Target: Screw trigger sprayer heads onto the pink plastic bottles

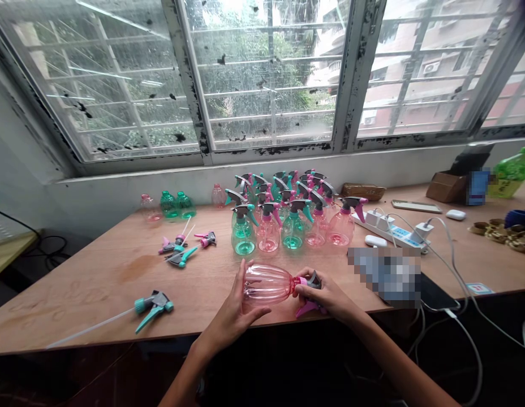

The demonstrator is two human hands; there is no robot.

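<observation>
A clear pink spray bottle (269, 284) lies on its side in the air near the table's front edge, its base toward the left. My left hand (241, 311) is closed around the base end, thumb below and fingers behind. At the neck, my right hand (324, 294) grips the pink and grey spray head (304, 282), whose pink trigger points down. Whether the collar is fully screwed on cannot be made out. Just beyond the hands stand several bottles with spray heads fitted, such as a green spray bottle (244, 234) and a pink one (268, 233).
Loose spray heads (180, 249) lie at the left, with a teal spray head (154, 305) nearer the front. Capless green bottles (169, 206) and pink bottles (150, 208) stand at the back. A power strip (398, 233), cables and a phone (436, 291) occupy the right side.
</observation>
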